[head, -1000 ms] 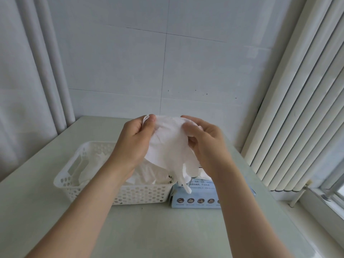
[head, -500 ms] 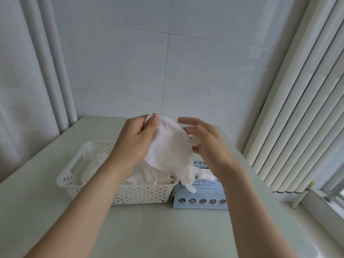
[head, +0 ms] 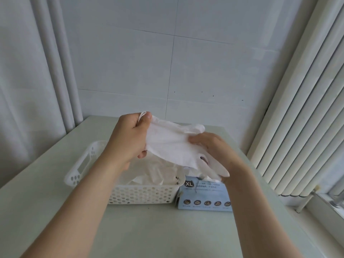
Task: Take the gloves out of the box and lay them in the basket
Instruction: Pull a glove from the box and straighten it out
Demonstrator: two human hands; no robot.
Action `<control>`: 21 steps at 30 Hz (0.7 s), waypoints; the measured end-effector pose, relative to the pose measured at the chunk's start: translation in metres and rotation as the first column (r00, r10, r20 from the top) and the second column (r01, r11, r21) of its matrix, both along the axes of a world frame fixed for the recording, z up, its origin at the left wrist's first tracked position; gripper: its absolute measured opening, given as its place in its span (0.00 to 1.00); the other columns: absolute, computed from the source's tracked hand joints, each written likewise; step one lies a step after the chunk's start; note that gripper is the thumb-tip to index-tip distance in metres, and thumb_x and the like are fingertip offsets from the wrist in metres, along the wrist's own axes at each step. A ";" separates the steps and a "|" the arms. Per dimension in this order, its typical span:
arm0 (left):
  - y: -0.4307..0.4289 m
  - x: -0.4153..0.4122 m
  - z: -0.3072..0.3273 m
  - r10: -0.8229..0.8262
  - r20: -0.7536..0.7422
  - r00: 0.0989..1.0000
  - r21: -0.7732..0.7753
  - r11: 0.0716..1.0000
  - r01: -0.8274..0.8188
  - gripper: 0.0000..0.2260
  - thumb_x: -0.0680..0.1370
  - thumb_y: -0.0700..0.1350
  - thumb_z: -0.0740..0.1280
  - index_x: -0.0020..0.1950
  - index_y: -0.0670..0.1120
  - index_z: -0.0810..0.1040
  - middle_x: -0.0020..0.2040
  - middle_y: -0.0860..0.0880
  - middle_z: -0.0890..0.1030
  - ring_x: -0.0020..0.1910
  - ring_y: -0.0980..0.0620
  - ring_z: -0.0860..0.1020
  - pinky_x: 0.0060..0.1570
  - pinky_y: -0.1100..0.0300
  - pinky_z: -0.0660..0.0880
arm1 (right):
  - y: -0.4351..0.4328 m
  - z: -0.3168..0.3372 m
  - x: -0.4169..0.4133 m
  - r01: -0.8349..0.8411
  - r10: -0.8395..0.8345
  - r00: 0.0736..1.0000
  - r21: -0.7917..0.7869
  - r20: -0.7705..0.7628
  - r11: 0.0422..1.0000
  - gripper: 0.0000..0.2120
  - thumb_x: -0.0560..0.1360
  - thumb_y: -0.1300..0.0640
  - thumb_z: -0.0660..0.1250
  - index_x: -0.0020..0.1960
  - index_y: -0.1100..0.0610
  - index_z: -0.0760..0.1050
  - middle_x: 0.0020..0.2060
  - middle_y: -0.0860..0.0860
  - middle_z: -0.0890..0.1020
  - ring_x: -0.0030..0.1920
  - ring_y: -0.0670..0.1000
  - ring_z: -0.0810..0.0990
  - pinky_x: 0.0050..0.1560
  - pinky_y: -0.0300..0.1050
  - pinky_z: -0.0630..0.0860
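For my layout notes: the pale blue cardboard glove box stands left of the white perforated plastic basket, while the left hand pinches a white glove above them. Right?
No. In the head view the pale blue cardboard glove box stands right of the white perforated plastic basket; the left hand pinches the white glove above them.

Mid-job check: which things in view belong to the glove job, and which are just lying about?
Job:
- held glove, gripped by left hand and right hand
- basket
- gloves in basket
- glove box

Just there:
- table
- wall pipes
- vertical slats
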State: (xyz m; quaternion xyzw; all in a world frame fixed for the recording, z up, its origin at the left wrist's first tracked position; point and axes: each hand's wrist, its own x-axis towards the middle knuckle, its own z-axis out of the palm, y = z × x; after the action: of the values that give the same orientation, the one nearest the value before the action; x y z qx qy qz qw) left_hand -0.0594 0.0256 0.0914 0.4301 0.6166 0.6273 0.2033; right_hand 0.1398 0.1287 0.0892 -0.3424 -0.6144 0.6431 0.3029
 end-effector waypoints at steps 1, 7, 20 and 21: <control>-0.002 -0.007 0.001 0.013 -0.020 1.000 -0.029 0.999 -0.013 0.22 0.88 0.51 0.60 0.51 0.30 0.73 0.38 0.46 0.65 0.32 0.47 0.64 0.23 0.60 0.62 | -0.002 0.000 -0.004 -0.013 0.013 1.000 -0.012 0.009 1.000 0.06 0.82 0.62 0.67 0.52 0.63 0.81 0.33 0.54 0.80 0.27 0.50 0.77 0.24 0.40 0.71; -0.016 -0.052 -0.001 0.049 -0.114 0.992 -0.248 0.966 -0.076 0.18 0.88 0.48 0.57 0.52 0.36 0.78 0.33 0.45 0.71 0.24 0.52 0.69 0.21 0.60 0.69 | -0.003 0.000 -0.041 -0.034 0.033 0.993 -0.001 0.113 0.999 0.12 0.80 0.61 0.71 0.60 0.66 0.81 0.37 0.55 0.80 0.27 0.49 0.71 0.27 0.42 0.68; -0.013 -0.087 -0.047 0.032 -0.680 0.732 -0.561 0.621 -0.548 0.17 0.86 0.56 0.60 0.65 0.44 0.73 0.64 0.39 0.78 0.60 0.36 0.78 0.50 0.50 0.71 | -0.006 -0.006 -0.094 -0.245 -0.433 0.573 0.649 0.696 0.720 0.18 0.71 0.63 0.74 0.59 0.55 0.76 0.47 0.51 0.78 0.49 0.57 0.83 0.42 0.47 0.77; -0.013 -0.085 -0.046 0.039 -0.684 0.729 -0.552 0.625 -0.552 0.17 0.86 0.56 0.63 0.65 0.44 0.72 0.64 0.39 0.76 0.61 0.36 0.76 0.50 0.48 0.71 | -0.008 -0.005 -0.094 -0.281 -0.470 0.551 0.684 0.689 0.673 0.19 0.72 0.64 0.74 0.61 0.55 0.76 0.50 0.51 0.77 0.52 0.58 0.82 0.45 0.49 0.77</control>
State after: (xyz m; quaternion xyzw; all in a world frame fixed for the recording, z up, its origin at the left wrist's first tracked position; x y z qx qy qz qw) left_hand -0.1444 0.0125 0.0452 0.3761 0.9084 0.1800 0.0315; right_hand 0.0454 0.1204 0.0840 -0.4867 -0.8609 0.0799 0.1248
